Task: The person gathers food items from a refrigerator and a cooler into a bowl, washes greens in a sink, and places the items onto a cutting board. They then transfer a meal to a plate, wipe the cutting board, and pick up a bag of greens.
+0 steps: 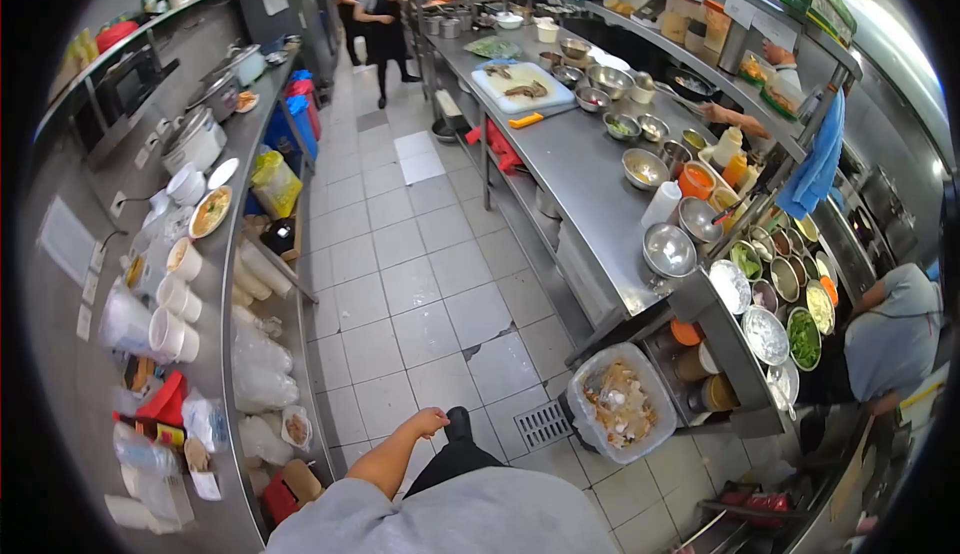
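Observation:
My left hand (pixel 430 421) hangs low in front of me above the tiled floor (pixel 410 324), beside my black shoe (pixel 458 422). Its fingers are curled in, and I see nothing in them. My right hand is out of view. To the right of my left hand, a floor drain (pixel 543 425) lies in the tiles. Past it stands a bin with a clear liner (pixel 655 424), holding food scraps and eggshells. The bin is close to the corner of the steel prep table (pixel 560 184), and my left hand touches neither.
Along the left, a steel counter (pixel 225 354) bears white tubs (pixel 175 299) and a plate of food (pixel 210 212). A cutting board (pixel 522 87), an orange-handled knife (pixel 525 121) and metal bowls (pixel 670 249) lie on the prep table. Two people (pixel 380 19) are in the far aisle; another (pixel 895 324) stands right.

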Motion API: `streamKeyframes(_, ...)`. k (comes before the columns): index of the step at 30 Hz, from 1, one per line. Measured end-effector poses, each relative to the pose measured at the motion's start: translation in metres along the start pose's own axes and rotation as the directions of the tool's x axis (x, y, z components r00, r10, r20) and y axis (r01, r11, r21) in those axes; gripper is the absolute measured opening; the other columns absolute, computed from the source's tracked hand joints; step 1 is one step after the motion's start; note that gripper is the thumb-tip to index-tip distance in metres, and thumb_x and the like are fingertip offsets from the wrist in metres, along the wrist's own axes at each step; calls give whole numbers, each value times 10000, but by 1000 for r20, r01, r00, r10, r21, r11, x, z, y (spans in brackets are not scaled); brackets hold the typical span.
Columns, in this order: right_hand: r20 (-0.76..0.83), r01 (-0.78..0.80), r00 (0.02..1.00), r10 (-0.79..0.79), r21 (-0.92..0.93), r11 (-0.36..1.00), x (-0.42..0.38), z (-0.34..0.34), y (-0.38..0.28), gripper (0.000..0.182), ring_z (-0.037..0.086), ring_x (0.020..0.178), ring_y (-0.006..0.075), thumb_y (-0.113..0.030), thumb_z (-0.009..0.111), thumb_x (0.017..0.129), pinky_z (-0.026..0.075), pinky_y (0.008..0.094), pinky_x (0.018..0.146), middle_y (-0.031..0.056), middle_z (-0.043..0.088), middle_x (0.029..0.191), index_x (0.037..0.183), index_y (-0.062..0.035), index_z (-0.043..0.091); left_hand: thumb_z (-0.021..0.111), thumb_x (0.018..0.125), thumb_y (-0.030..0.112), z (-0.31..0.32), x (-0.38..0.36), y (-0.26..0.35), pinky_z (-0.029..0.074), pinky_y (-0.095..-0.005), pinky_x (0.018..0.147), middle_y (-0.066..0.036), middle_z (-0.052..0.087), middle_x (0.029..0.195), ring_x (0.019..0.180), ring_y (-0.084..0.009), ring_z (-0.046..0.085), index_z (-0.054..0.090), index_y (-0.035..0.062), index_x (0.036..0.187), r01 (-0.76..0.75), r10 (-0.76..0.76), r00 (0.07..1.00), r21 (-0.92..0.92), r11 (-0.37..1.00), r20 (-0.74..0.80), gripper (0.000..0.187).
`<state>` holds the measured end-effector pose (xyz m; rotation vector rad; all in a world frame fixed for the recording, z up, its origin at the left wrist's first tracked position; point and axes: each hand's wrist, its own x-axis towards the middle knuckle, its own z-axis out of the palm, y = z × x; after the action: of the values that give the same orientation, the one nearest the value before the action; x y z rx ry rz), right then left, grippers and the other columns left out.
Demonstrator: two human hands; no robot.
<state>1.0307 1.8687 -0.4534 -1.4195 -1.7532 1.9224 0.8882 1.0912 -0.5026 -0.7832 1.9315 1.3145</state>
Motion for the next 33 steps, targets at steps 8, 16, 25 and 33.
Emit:
streamKeyframes(8,812,371,460,358,-543,753,-151,522,-12,419,606,732,133,-296,605,894,479,265,613,39,638,958,1223,-47,530,649,831,249,-151,20,-78,465,-299,443,-69,596,804,551,-158,539,558,66,1037,25,-101,979,-391,920,-175,291)
streamKeyframes(16,746,318,532,401,-615,722,-157,676,-59,358,606,706,121,-279,612,878,491,264,580,24,630,891,1177,-88,563,566,876,242,-266,60,-70,509,-332,495,-79,602,861,589,-205,590,542,90,1033,54,-236,944,-599,799,-229,220)
streamKeyframes(25,302,122,717,628,-942,313,-42,759,-22,221,622,585,213,-270,586,883,511,342,504,75,646,848,997,-82,602,616,847,237,-354,148,34,502,-306,482,-59,611,821,565,-177,571,564,96,996,47,-122,981,-430,902,-149,212)
streamKeyframes(33,733,814,325,597,-539,218,-82,1166,-77,277,541,502,188,-309,513,863,441,368,453,71,573,602,736,-79,601,563,882,221,-549,208,20,491,-344,411,-76,591,800,502,-209,560,531,108,998,-60,-334,844,-693,719,-420,165)
